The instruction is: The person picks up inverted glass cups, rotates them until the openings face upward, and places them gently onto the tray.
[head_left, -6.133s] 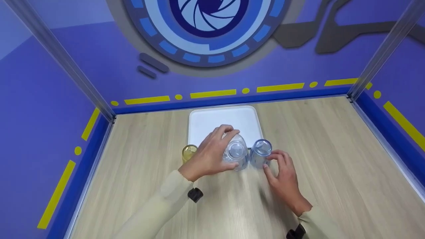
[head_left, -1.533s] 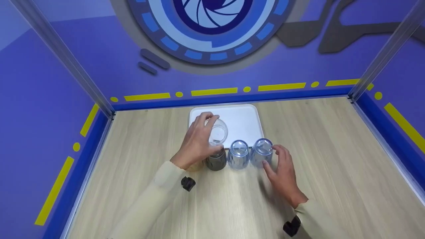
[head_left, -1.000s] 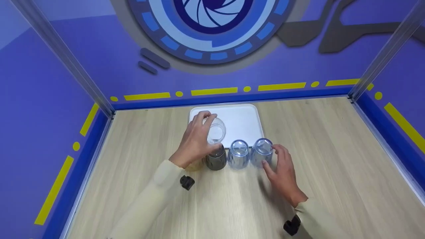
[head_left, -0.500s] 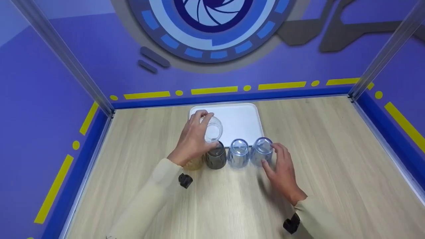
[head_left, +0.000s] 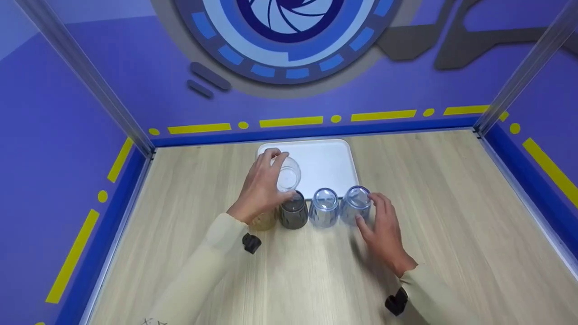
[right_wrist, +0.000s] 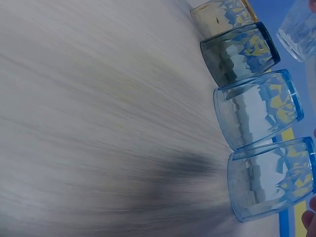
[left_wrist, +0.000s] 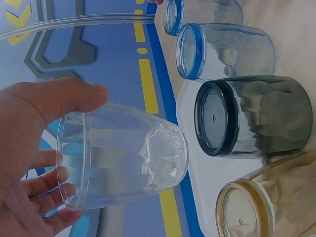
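In the head view, my left hand [head_left: 264, 180] holds a clear glass [head_left: 288, 175] up in the air, above and behind the row. Its thumb and fingers grip one end of that glass, as the left wrist view shows. Below stand an upside-down grey glass [head_left: 293, 212] and an amber glass [head_left: 263, 221], the latter partly hidden by the hand. To their right are a pale blue glass [head_left: 324, 208] and a second blue glass [head_left: 355, 207], both upside down. My right hand [head_left: 384, 232] has its thumb and fingertips around the near right side of the rightmost blue glass.
A white tray [head_left: 325, 162] lies behind the row, against the back wall. The wooden table [head_left: 442, 203] is bounded by blue-purple panels with metal corner posts. The glasses stand close side by side.
Over the last second and a half, my left hand has drifted slightly left with the clear glass. Several seconds ago it was farther right, over the middle glasses. My right hand stays at the blue glass.
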A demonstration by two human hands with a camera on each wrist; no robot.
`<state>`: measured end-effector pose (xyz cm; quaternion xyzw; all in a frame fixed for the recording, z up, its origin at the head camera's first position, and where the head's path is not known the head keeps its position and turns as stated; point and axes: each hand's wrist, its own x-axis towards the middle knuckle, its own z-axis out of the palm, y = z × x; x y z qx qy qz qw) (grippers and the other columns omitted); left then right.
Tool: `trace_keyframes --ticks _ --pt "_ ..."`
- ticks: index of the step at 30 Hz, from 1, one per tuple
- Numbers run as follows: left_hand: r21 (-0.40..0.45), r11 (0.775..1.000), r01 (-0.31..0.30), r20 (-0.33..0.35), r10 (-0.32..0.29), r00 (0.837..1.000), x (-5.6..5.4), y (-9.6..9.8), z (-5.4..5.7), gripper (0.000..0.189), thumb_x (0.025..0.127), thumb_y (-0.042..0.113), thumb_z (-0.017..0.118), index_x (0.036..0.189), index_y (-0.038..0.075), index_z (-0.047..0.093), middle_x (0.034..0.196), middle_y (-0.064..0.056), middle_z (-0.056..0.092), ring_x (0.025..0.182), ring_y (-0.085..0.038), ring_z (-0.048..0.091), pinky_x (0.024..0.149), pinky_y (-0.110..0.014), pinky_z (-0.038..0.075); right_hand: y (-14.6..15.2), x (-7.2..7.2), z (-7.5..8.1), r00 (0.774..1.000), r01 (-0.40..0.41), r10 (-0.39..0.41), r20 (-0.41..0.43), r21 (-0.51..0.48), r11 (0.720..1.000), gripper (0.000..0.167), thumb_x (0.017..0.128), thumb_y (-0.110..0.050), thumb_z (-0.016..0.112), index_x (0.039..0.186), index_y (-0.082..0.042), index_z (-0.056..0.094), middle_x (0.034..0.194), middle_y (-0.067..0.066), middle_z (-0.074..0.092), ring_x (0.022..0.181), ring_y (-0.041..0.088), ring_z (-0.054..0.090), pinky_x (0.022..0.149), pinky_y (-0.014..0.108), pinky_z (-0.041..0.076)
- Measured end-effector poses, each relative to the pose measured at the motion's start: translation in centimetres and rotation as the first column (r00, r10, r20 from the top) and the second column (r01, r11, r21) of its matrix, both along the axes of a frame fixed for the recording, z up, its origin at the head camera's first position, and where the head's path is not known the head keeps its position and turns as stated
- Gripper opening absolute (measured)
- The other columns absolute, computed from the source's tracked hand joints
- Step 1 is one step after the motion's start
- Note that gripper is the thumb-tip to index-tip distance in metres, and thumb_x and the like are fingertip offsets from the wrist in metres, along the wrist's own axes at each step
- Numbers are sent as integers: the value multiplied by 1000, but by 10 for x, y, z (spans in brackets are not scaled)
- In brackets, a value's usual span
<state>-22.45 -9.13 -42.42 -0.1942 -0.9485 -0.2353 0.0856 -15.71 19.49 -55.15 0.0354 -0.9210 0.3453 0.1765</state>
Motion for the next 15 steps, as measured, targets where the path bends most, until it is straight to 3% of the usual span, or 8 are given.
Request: trace_keyframes --ticks 15 --pt "-16 999 -29 23 30 999 -4 -4 -2 84 72 35 84 143 18 43 139 -3 39 121 -21 45 103 -39 46 -5 -4 2 1000 2 -2 -11 4 1000 56 88 -17 69 136 -3 43 140 17 41 129 31 42 110 52 36"
